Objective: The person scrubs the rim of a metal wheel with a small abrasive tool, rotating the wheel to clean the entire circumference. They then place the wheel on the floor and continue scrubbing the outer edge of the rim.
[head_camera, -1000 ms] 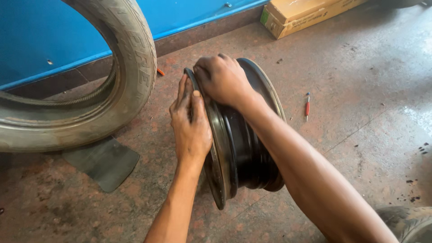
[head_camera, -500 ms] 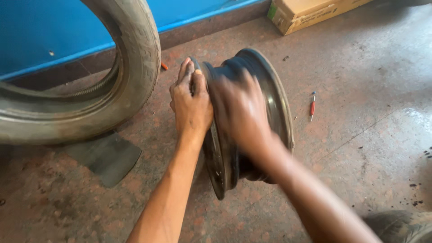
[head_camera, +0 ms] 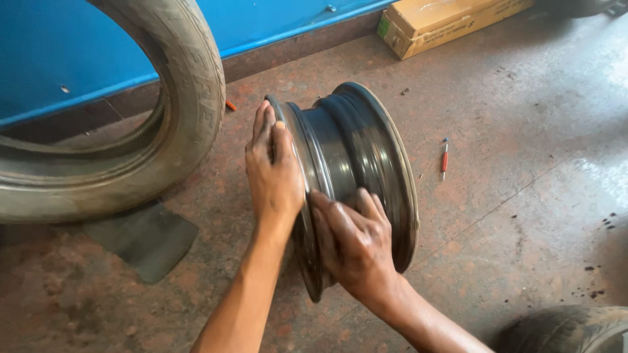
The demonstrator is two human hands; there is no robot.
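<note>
A black steel wheel rim [head_camera: 356, 147] stands upright on its edge on the reddish floor. My left hand [head_camera: 273, 171] lies flat against the rim's left face, fingers together and pointing away from me. My right hand [head_camera: 356, 245] grips the near lower part of the rim's barrel, fingers spread over the metal. A worn tyre [head_camera: 140, 124] leans against the blue wall just left of the rim, a short gap from my left hand.
A small red-handled tool [head_camera: 445, 159] lies on the floor right of the rim. A cardboard box [head_camera: 451, 18] sits at the back wall. A dark rubber flap [head_camera: 140, 238] lies under the tyre. Part of another tyre [head_camera: 569, 330] shows at the bottom right.
My right hand has moved from the top of the rim down to its near lower edge. My left hand stays flat on the left face. The rim has turned slightly.
</note>
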